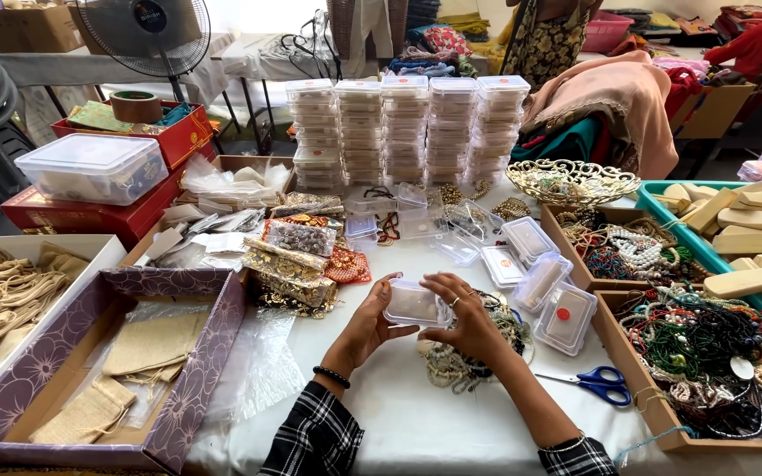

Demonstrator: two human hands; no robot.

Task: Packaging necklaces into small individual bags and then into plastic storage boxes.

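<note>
Together, our left hand (365,328) and right hand (462,319) grasp a small clear plastic box (414,304) between them (long axis running hand to hand), fingers curled round its ends, above the white table (416,414), beside blue-handled scissors (594,384).

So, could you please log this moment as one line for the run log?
left hand: holds clear box | right hand: on same box | under hands: bead pile | right: scissors | surface: white table
</note>
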